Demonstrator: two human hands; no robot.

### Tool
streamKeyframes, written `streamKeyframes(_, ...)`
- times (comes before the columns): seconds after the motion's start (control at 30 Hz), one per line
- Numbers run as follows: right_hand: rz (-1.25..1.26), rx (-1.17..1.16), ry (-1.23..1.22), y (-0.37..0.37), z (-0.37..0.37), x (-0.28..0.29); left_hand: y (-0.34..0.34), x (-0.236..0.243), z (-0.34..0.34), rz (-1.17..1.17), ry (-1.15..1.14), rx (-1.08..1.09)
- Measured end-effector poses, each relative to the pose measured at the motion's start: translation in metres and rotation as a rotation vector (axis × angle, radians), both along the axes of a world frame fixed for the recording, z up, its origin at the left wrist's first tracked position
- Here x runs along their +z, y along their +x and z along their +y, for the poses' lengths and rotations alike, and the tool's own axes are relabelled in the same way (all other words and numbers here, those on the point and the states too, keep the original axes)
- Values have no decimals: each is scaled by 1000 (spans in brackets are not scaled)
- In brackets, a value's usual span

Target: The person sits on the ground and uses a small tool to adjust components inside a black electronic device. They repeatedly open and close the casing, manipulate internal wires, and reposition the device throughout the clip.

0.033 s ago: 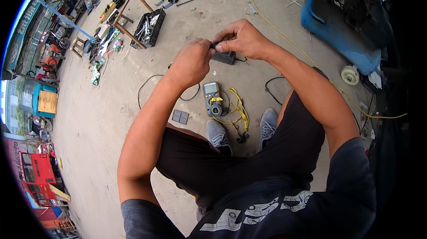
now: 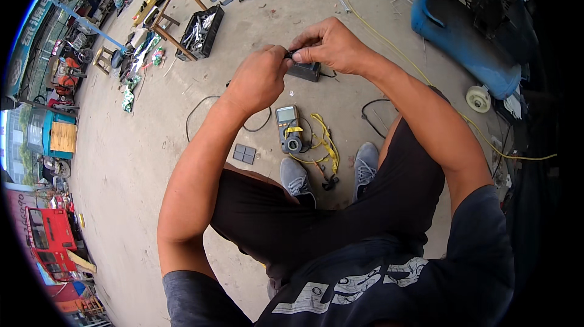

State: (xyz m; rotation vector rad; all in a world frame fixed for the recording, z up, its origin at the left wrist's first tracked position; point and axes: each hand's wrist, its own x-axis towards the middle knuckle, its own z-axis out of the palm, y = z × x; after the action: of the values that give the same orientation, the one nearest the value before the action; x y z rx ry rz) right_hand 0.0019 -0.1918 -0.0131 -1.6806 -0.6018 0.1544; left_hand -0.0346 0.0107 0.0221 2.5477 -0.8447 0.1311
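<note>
My left hand [image 2: 258, 77] and my right hand [image 2: 331, 47] meet in front of me, fingertips together. Both are closed in a pinch around a small black piece [image 2: 290, 55], mostly covered by the fingers; its kind is unclear. Just below and behind them is a black box [image 2: 306, 71] with a dark cable. Nearer to me, a handheld meter [image 2: 286, 114] with a grey screen and yellow tape lies on the concrete. Yellow-wrapped test leads [image 2: 331, 144] curl beside it. To its left sits a dark grey, four-square pad [image 2: 244, 153].
A black crate of tools [image 2: 210, 34] stands by a wooden frame [image 2: 176, 44] at far left. At right is a blue tank [image 2: 456, 47] with machinery on it. A yellow hose [image 2: 389, 41] crosses the floor. My grey shoes [image 2: 296, 178] are close to the leads.
The whole scene sits slightly higher and further left in the picture. My hands keep the same pinch on the small black piece.
</note>
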Motion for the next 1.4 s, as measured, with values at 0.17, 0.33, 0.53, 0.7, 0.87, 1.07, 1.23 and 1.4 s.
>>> streamKeyframes(0.17, -73, -27, -61, -1, 4, 1, 1, -5, 7, 45, -54, 3)
streamKeyframes(0.33, -128, -21, -46, 4, 11, 2, 2, 2, 12, 205, -132, 49)
streamKeyframes(0.53, -35, 13, 27, 6, 18, -1, 0, 2, 15, 37, -73, 31)
streamKeyframes(0.7, 81, 34, 67, 6, 22, 2, 0, 4, 16, 9, -72, 89)
streamKeyframes(0.87, 34, -99, 177, 10, 29, -4, 1, 4, 17, 18, -83, 174)
streamKeyframes(1.07, 124, -91, -55, 8, 19, 2, 6, 5, 22, -18, -100, 280)
streamKeyframes(1.23, -122, 550, -830, -21, 60, -57, 10, 7, 16, -37, -91, 284)
streamKeyframes(1.4, -104, 714, -1218, -64, 123, -152, 15, 7, 17, -32, -106, 307)
